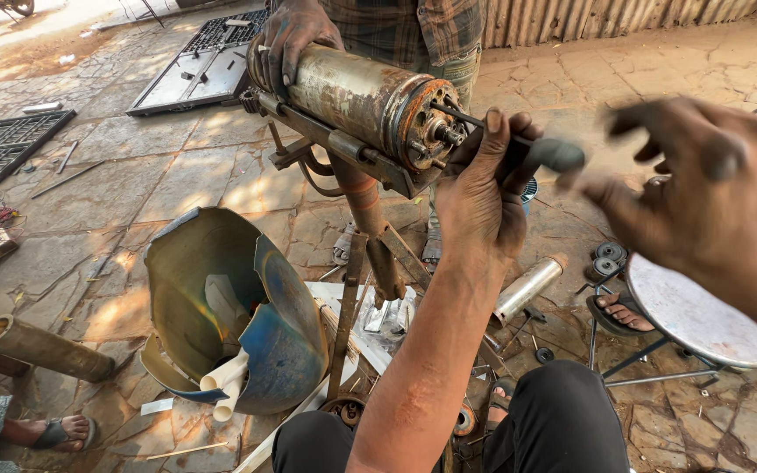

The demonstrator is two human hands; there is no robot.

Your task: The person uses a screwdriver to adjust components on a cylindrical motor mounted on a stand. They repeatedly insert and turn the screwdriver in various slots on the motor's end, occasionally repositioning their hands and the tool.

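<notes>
At centre, left hand [484, 188] grips a dark tool handle [547, 155] against the rusty steel cylinder [357, 96]. Right hand [703, 197], blurred, fingers spread, holds nothing; its wrist is cut off at the frame edge.

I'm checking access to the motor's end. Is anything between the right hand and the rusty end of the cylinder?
Yes. The left hand and its dark tool handle sit between the blurred right hand and the cylinder's rusty end.

Rust-brown and dull cream motor cylinder [357, 92] with orange-rusted end, dark grey tool handle [554, 156], blue cut drum [247, 315] yellowish inside at 7 o'clock, white pipes [225, 381], plaid shirt [405, 31] at 12, silver-grey stool top [703, 320] at 4.
</notes>
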